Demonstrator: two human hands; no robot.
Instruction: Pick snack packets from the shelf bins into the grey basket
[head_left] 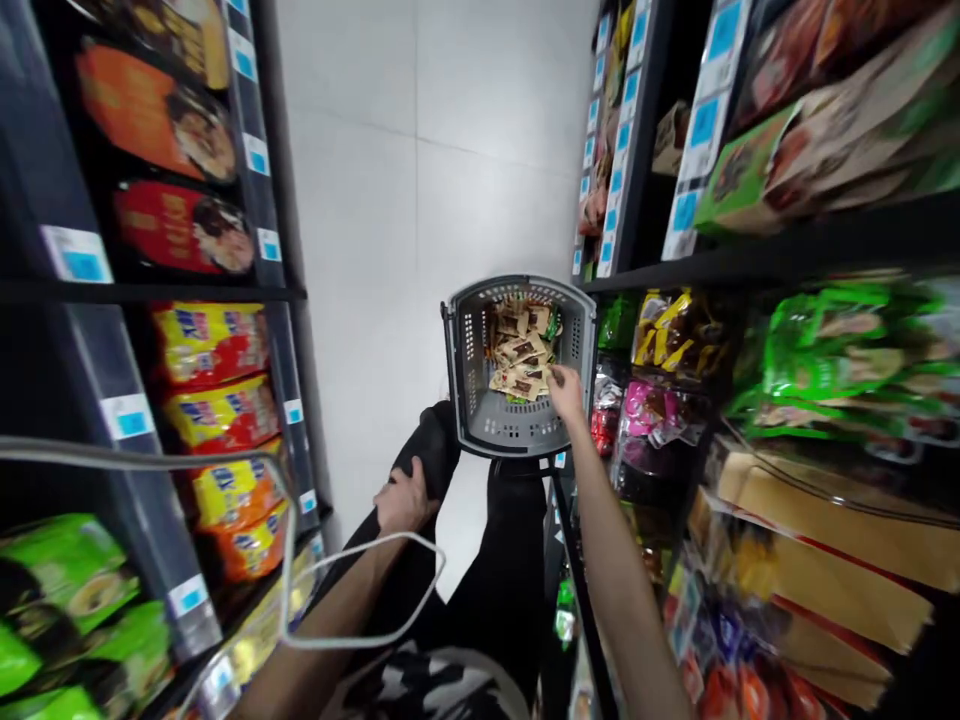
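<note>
A grey plastic shopping basket (480,400) stands on the white floor ahead of me, holding several small beige and brown snack packets (523,352). My right hand (566,392) reaches into the basket's right side, fingers curled on the packets at the pile's edge. My left hand (403,500) rests on my left knee in black trousers, fingers bent against the cloth and holding nothing I can see.
Dark shelving flanks a narrow aisle. The left shelves (150,292) carry orange, red and yellow noodle packs. The right shelves (787,255) hold green, pink and brown snack bags. A white cable (285,520) loops across the lower left. The floor (420,200) is white tile.
</note>
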